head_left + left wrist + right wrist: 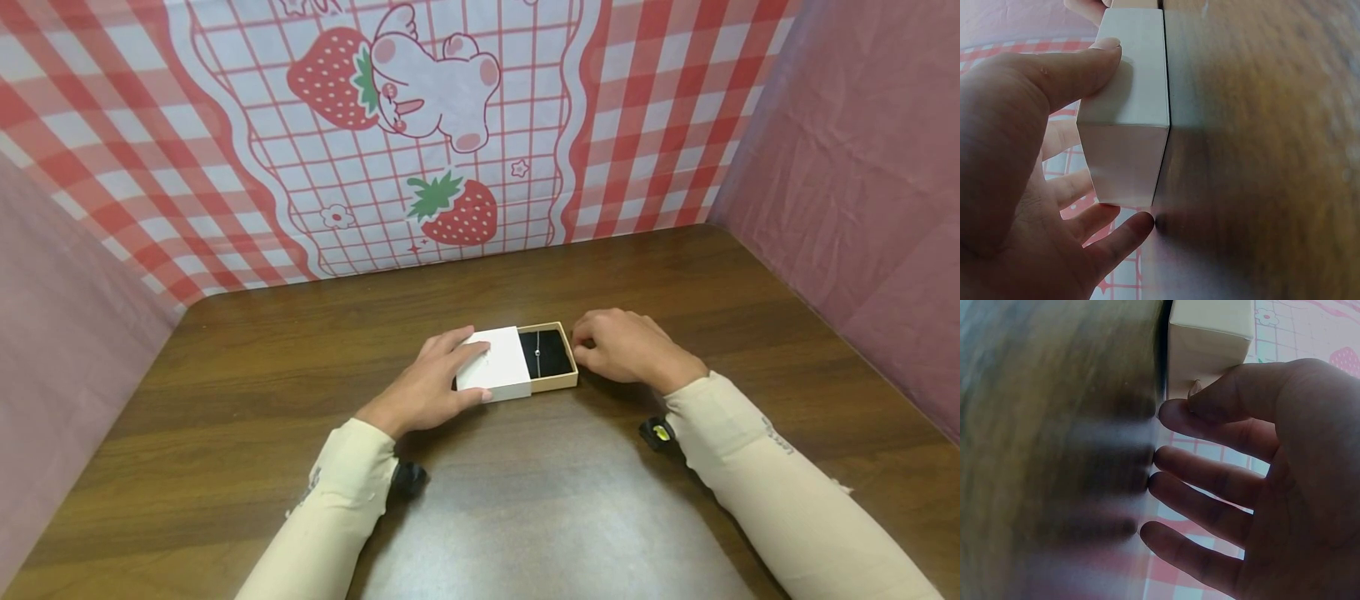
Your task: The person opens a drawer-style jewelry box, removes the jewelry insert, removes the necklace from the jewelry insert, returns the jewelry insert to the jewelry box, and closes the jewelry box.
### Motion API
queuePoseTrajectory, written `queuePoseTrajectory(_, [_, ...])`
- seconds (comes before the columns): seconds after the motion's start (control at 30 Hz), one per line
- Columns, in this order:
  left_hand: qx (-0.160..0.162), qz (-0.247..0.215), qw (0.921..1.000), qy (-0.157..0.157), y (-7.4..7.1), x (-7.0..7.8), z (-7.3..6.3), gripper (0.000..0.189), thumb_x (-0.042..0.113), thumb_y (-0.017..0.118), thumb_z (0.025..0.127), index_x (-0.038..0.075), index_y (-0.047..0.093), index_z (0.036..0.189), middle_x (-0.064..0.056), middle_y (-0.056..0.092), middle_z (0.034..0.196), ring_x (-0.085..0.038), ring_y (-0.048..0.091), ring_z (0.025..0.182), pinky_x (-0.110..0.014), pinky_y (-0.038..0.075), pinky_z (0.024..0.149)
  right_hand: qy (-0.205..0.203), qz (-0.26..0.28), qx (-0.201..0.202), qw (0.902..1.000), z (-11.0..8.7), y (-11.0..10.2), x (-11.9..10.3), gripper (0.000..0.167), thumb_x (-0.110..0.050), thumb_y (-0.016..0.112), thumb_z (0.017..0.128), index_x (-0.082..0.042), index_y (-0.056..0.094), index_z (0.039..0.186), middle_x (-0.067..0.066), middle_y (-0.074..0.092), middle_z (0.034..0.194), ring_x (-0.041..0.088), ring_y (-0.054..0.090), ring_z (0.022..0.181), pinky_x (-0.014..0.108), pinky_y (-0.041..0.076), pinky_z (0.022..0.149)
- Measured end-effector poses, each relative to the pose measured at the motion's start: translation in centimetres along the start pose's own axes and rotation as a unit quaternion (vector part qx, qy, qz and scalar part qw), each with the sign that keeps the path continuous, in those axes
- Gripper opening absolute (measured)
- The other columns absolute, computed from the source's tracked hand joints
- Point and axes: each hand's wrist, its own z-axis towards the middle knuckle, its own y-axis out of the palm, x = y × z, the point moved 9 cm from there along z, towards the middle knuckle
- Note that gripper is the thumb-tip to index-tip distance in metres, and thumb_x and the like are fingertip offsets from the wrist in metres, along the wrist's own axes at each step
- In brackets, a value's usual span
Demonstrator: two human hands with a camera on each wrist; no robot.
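- Left hand (423,390) is blocking the white box (504,367) at left.
- Right hand (626,346) is obstructing its right end.
- Tabletop (450,292) is giving passage beyond it.

White jewellery-box sleeve (508,354) lies flat; tan drawer (555,382) juts right, black pad (557,354) bearing 1 silver chain (537,353).

Glaring whitish off the near tabletop (517,525); shadowing darkly beside both sleeves (780,492); looking dim, blurring tabletop grain in both wrist views.
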Motion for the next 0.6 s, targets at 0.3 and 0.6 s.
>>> queuePoseTrajectory(0.3, [-0.001,0.001,1.0000,-0.001,0.06,-0.10,0.04,0.067,0.039,0.071,0.092,0.018,0.046,0.151,-0.010,0.029,0.162,-0.028,0.027,0.144,-0.048,0.033,0.111,0.001,0.001,0.002,1.0000,-0.10,-0.08,0.04,0.013,-0.023,0.063,0.089,-0.024,0.075,0.088,0.001,0.069,0.116,0.028,0.065,0.104,0.056,0.052,0.077])
queuePoseTrajectory(0.6, [-0.002,0.001,1.0000,-0.001,0.08,-0.10,0.03,0.067,0.038,0.071,0.092,0.018,0.047,0.151,-0.011,0.029,0.162,-0.029,0.027,0.144,-0.048,0.033,0.111,0.000,-0.001,0.003,1.0000,-0.16,-0.07,0.18,0.013,-0.023,0.062,0.089,-0.024,0.075,0.087,0.001,0.069,0.117,0.028,0.065,0.104,0.056,0.052,0.076])
